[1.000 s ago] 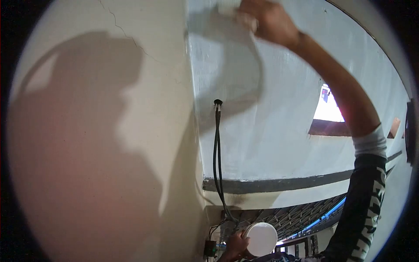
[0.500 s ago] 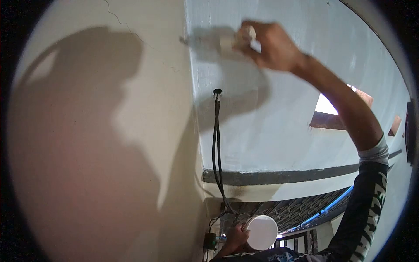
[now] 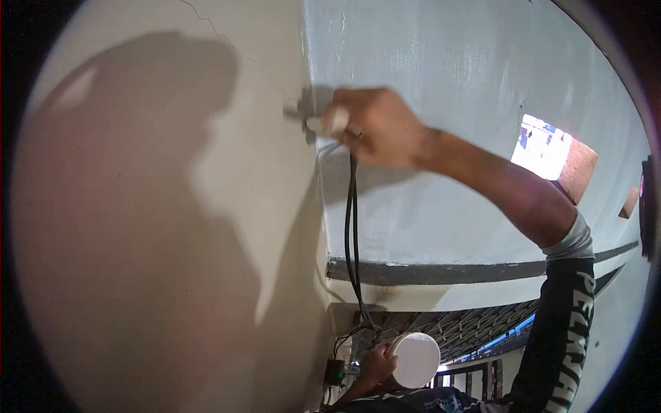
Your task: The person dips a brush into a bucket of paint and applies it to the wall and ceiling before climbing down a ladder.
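My right hand [image 3: 382, 127] is raised at the corner where the pale grey wall [image 3: 447, 220] meets the beige wall [image 3: 151, 275]. Its fingers are closed around a paintbrush [image 3: 336, 120], whose pale handle shows; the bristles are mostly hidden or blurred. Low in the view, my left hand [image 3: 377, 366] grips the side of a white bucket [image 3: 417, 361], tipped so that its white inside faces me. Two black cables [image 3: 352, 220] hang down just below my right hand, and the hole they come out of is covered by it.
A dark grey ledge [image 3: 441, 273] runs beneath the grey wall, with a metal lattice [image 3: 461, 330] below. To the right is a square opening [image 3: 544, 148] letting in light. A small dark box [image 3: 335, 372] with wires is near my left hand.
My right hand has moved down and left with the paintbrush, from the grey wall to the corner, and now covers the cable hole. My left hand still holds the bucket low.
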